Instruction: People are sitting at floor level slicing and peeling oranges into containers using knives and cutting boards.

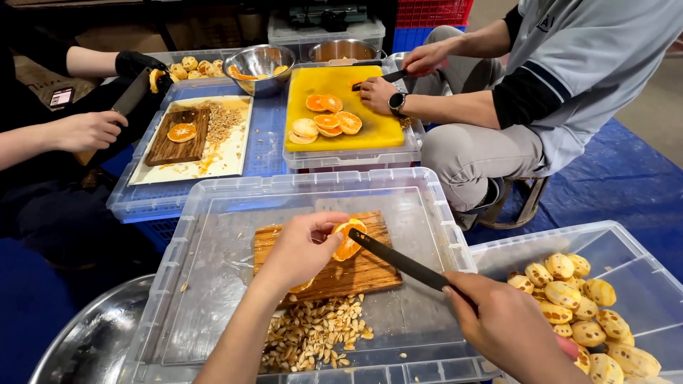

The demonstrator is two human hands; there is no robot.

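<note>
Head view: my clear plastic bin lid (213, 284) spans the near centre and carries the wooden cutting board (356, 274). On the board's far edge sits the orange fruit half (347, 238), pinched closed between the fingers of my left hand (302, 249), which reaches in from the near left. My right hand (509, 331) comes from the near right, closed around the handle of the black knife (398, 259). The blade's long axis runs from near right to far left, its tip touching the fruit's right side. My left hand is nearer the fruit. Pale seeds (316, 334) lie piled just near of the board.
</note>
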